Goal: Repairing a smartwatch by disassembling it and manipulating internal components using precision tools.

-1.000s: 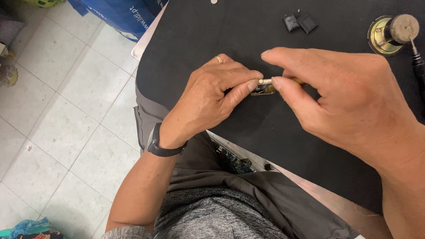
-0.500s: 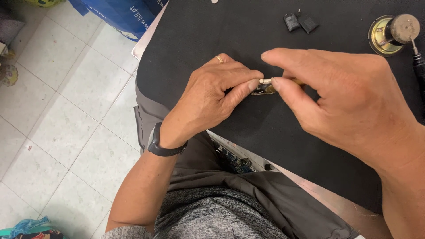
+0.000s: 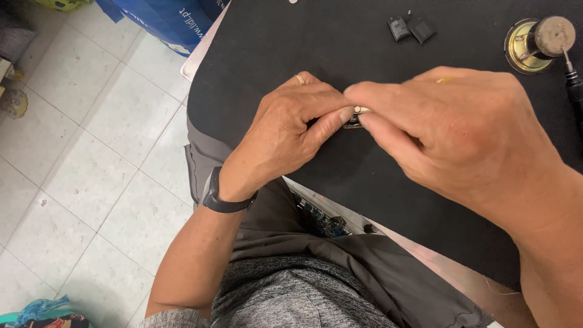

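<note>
My left hand (image 3: 291,130), with a ring and a dark wristband, rests on the black mat (image 3: 261,54) and pinches a small metal part (image 3: 355,118) between thumb and fingers. My right hand (image 3: 449,130) meets it from the right, its fingertips closed on the same small part. Most of the part is hidden between the fingers.
Two small black components (image 3: 411,28) lie at the mat's far side. A round brass-coloured stand with a cork-like top (image 3: 540,42) sits at the far right beside a dark tool tip (image 3: 574,85). Tiled floor (image 3: 91,152) and a blue bag (image 3: 164,18) are to the left.
</note>
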